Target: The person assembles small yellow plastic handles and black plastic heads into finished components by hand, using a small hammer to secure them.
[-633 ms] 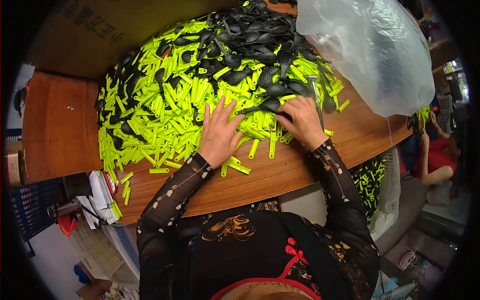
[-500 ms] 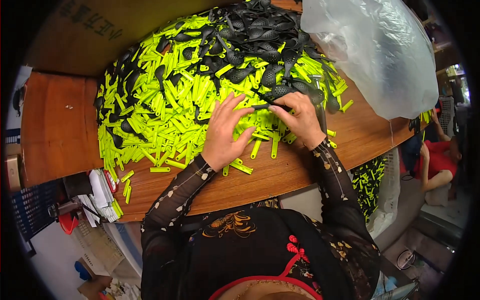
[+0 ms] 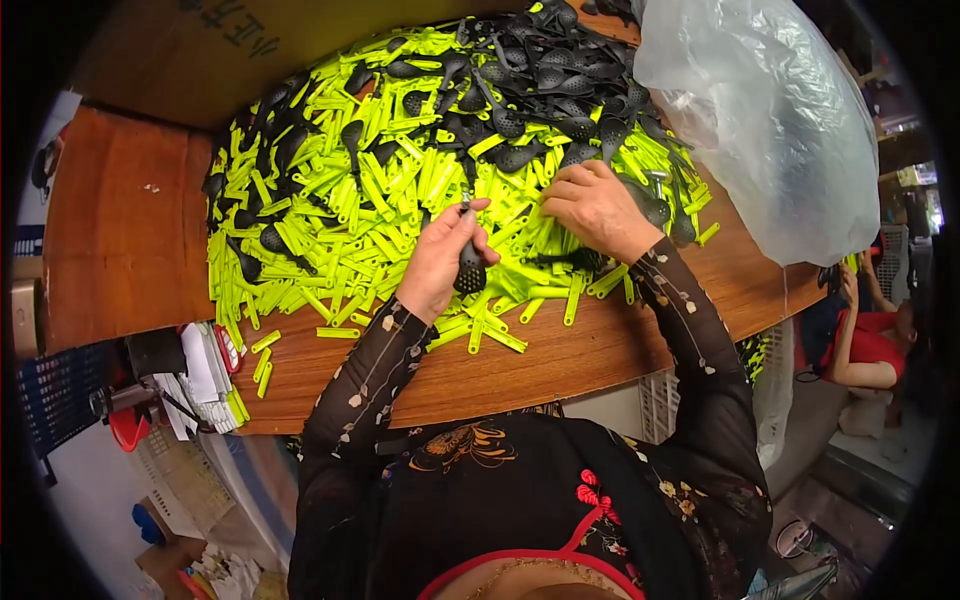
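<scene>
My left hand point(image 3: 440, 255) is closed round the thin neck of a black perforated spoon point(image 3: 470, 268), whose bowl hangs down below the fingers. A short end of the spoon sticks up past my thumb. To the right, my right hand point(image 3: 600, 212) is over the heap of bright yellow-green plastic handles point(image 3: 395, 245). Its fingers are bent and drawn together, and their tips point down at the handles. What they grip, if anything, is hidden. Under that hand, among the handles, lies a dark piece I cannot make out.
Many black perforated spoons point(image 3: 560, 70) are heaped at the back of the wooden table point(image 3: 480, 385). A big translucent plastic bag point(image 3: 765, 130) bulges at the right, and a cardboard box point(image 3: 170, 60) stands behind left. Another person in red point(image 3: 870, 345) sits at far right.
My hands have moved apart. The left now holds the black spoon upright, bowl down. The right has left the dark stem and moved over the yellow-green handles. The view has shifted slightly.
</scene>
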`<state>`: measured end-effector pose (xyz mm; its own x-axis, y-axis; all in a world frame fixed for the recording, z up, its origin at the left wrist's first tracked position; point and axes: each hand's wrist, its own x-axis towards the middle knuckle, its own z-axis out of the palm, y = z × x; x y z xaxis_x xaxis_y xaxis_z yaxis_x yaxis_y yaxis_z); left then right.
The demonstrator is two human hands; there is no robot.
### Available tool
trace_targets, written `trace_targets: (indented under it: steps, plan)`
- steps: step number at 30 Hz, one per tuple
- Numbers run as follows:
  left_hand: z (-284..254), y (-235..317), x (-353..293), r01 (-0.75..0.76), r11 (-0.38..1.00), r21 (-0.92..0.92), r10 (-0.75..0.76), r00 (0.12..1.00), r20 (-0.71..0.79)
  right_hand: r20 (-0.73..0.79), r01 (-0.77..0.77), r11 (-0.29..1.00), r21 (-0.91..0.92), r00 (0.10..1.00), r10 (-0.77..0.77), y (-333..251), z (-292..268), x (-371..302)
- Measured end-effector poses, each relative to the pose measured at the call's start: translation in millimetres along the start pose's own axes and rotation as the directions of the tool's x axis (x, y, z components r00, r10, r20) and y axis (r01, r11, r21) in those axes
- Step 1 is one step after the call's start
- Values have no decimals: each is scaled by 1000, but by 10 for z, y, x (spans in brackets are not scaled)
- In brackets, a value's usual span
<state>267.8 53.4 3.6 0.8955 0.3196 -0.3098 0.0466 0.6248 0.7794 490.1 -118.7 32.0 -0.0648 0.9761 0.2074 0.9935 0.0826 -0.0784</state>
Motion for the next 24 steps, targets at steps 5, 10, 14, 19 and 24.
trace_targets:
  steps: [5,10,14,19,24]
  plan:
    - [51,97,-222,23,995,102,-31,996,80,-375,-186,936,300,879,295,-95,-22,104]
    - [204,201,-366,-39,989,145,26,996,88,-73,-245,515,821,850,521,-497,6,346]
    - [254,209,-493,-33,992,124,25,998,65,76,-57,-52,997,841,535,-740,46,373]
    - [238,124,-699,-77,985,154,76,997,15,-28,62,-49,997,857,514,-1072,-57,372]
    - [253,123,-859,-101,970,221,100,995,17,-37,-8,100,995,898,439,-1218,-208,392]
